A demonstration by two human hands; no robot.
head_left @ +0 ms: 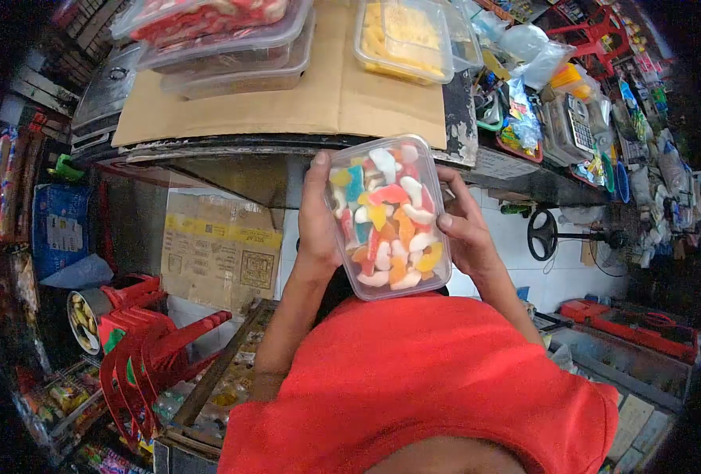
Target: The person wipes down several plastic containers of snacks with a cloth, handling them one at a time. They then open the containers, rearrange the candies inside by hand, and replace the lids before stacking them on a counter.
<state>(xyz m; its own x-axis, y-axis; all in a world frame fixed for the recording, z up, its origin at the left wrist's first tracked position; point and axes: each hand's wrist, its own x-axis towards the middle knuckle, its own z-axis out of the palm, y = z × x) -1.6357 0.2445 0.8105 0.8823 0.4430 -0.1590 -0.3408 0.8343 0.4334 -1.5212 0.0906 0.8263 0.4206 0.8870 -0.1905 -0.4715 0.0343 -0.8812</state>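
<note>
A clear plastic box (388,217) full of coloured gummy candies is held with both hands in front of my red shirt. My left hand (316,225) grips its left side, thumb along the edge. On the right side, my right hand (467,229) clasps the box, fingers curled over the rim. The lid looks closed. The box hovers just below the edge of a counter covered with brown cardboard (319,95).
On the counter stand a lidded tub of yellow snacks (404,35) and stacked tubs of red candy (224,39). A calculator (580,126) and bags clutter the right. Below left are red plastic stools (141,347) and a cardboard carton (220,253).
</note>
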